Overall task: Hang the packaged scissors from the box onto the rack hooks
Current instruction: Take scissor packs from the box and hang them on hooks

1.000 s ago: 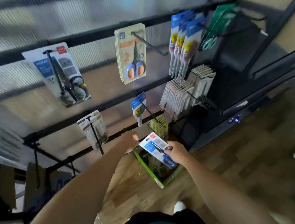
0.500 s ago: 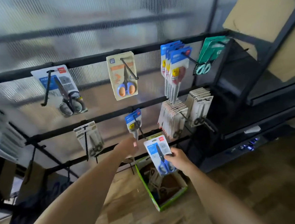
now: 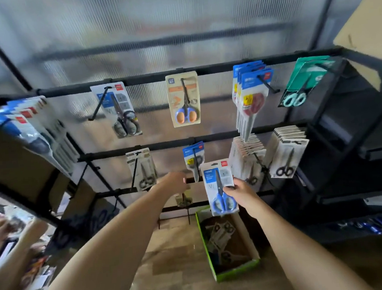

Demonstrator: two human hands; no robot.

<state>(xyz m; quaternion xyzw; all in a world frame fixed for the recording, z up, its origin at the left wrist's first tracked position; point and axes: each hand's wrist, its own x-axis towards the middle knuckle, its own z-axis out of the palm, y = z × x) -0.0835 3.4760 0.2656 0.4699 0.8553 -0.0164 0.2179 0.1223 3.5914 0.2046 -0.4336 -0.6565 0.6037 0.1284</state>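
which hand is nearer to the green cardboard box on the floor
Right. The right hand, gripping a blue-handled scissors pack, sits just above the green cardboard box; the left hand reaches further left, up at the rack.

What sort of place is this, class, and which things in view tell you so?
Probably a shop or stockroom display. A black rack carries rows of carded scissors on hooks, a box of stock sits on the floor, and the right hand holds a blue-handled pack.
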